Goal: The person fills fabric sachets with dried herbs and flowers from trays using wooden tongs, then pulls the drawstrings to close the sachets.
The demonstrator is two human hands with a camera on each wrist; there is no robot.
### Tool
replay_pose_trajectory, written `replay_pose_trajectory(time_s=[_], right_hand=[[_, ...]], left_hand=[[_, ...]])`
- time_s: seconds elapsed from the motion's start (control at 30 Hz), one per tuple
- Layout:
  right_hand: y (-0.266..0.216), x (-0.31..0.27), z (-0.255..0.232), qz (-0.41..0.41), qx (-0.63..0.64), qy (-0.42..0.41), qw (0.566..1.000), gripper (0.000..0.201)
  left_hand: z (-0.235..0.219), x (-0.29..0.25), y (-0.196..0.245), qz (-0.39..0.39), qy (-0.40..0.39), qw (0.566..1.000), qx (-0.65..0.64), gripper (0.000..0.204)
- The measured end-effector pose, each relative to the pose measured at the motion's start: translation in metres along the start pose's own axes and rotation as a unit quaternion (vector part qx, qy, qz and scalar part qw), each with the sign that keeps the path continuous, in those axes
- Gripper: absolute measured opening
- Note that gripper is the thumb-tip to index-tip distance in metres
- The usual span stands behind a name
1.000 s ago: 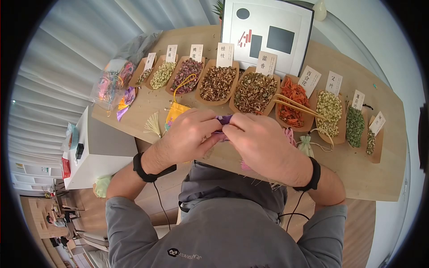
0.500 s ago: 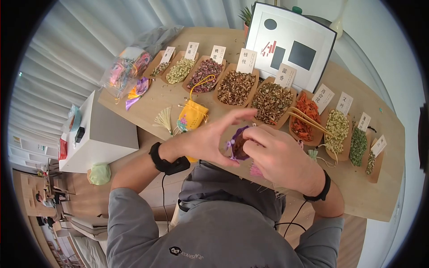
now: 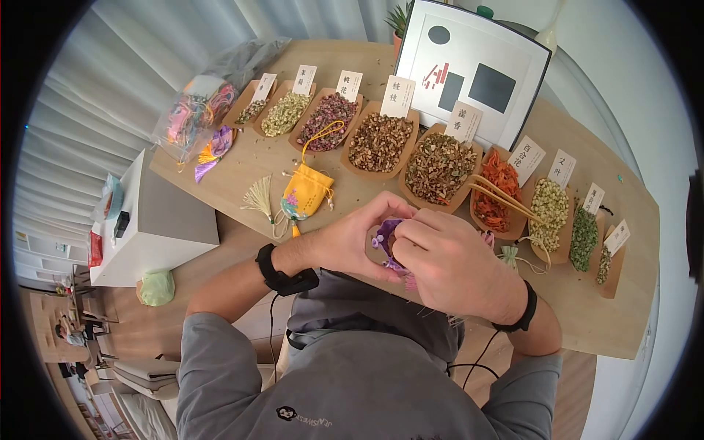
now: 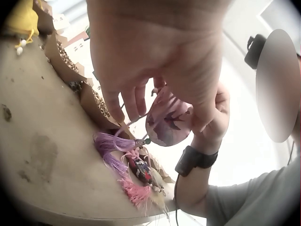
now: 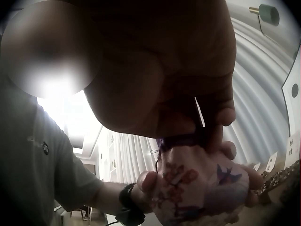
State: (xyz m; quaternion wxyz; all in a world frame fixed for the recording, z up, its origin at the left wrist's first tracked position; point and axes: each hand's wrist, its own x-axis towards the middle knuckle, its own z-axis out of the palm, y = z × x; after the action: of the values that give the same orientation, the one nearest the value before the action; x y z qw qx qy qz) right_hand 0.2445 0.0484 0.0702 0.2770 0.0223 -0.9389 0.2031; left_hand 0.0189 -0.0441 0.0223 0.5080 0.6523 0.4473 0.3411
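A small purple drawstring pouch (image 3: 386, 240), mouth up, is between both hands in front of the body. In the right wrist view the pouch (image 5: 202, 188) is round and pale, printed with flowers and a dark bird. My left hand (image 3: 345, 238) curves round its side, thumb on the near side and fingers on the far side. With curled fingers, my right hand (image 3: 462, 257) grips the pouch at its mouth. Those fingertips are partly hidden by the hand. Below the pouch in the left wrist view lie a purple tassel (image 4: 113, 146) and a pink tassel (image 4: 135, 192).
Paper trays of dried herbs with name cards, such as the orange petals (image 3: 495, 198), curve across the table (image 3: 242, 169). Wooden tongs (image 3: 506, 199) lie over two trays. A yellow pouch (image 3: 308, 192), a cream tassel (image 3: 259, 196) and a plastic bag of cords (image 3: 194, 117) are at the left.
Both hands first had the purple pouch close together. The left hand then spread apart beside it and now closes round it again, while the right stays at the mouth. The view shifted.
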Motion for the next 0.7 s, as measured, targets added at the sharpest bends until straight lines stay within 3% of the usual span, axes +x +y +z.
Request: replay_pose_trajectory(time_s=[0.17, 0.3, 0.5, 0.63, 0.7], right_hand=[[0.001, 0.001, -0.003, 0.005, -0.010, -0.015, 1.000, 0.023], [0.000, 0.000, -0.004, 0.016, -0.023, -0.044, 0.999, 0.026], [-0.001, 0.002, -0.004, 0.018, -0.014, -0.002, 1.000, 0.031], [0.002, 0.000, -0.002, 0.023, -0.027, 0.003, 0.999, 0.032], [0.002, -0.001, -0.006, 0.037, -0.067, -0.046, 0.996, 0.027]], left_hand=[[0.006, 0.004, -0.006, 0.030, -0.005, 0.997, -0.066, 0.110], [0.008, 0.015, 0.000, 0.073, -0.009, 0.997, -0.021, 0.118], [0.014, 0.020, -0.004, 0.040, -0.053, 0.997, -0.028, 0.109], [0.018, 0.021, -0.002, 0.055, -0.018, 0.998, -0.009, 0.098], [0.018, 0.022, -0.007, 0.052, 0.002, 0.999, 0.005, 0.095]])
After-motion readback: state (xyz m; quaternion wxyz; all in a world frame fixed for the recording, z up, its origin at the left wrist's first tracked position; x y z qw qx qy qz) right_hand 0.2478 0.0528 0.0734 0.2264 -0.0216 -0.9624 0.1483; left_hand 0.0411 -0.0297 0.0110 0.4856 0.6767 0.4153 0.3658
